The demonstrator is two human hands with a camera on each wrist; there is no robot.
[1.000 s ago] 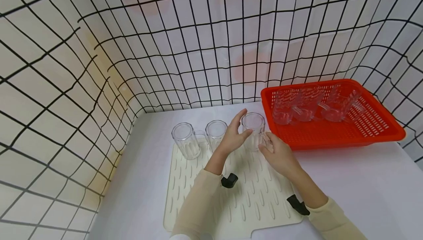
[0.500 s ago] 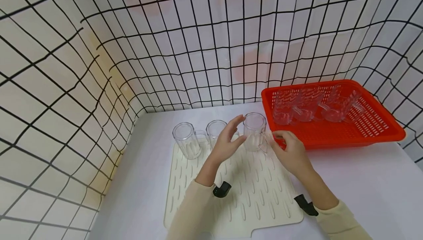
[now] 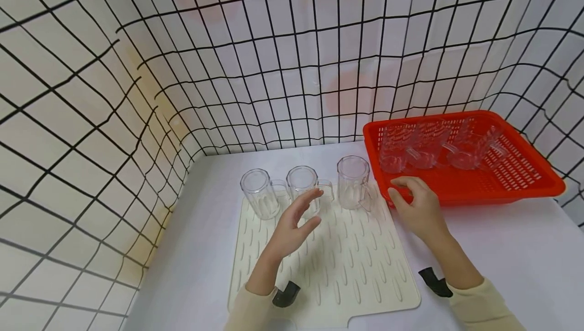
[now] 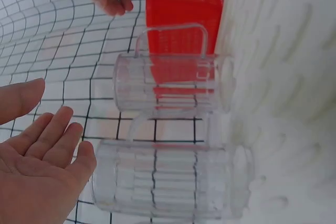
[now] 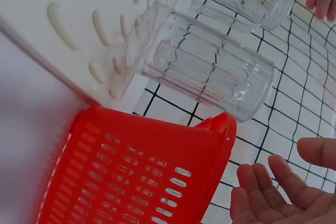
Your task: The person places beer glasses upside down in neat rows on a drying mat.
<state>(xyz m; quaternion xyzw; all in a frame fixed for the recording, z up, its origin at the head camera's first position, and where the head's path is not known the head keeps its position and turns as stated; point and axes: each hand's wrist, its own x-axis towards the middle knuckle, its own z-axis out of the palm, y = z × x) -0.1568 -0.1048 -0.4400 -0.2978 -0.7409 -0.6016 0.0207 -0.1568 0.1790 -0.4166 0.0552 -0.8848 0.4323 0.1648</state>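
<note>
Three clear glass mugs stand upright in a row along the far edge of the cream ribbed mat: a left mug, a middle mug and a right mug. Their handles point to the right. My left hand hovers in front of the middle mug, overlapping it in the head view, fingers relaxed and holding nothing. To the right of the right mug, my right hand is raised near the red basket's front corner, fingers loosely bent with nothing between them. In the right wrist view the right mug stands apart from that hand.
A red plastic basket sits at the back right, close to the mat, with several clear mugs lying in it. Black wire mesh backed by white cloth encloses the back and sides of the white table.
My right hand has let go of the right mug's handle and moved right toward the basket. My left hand has drawn back left from beside that mug. The right mug stays standing.
</note>
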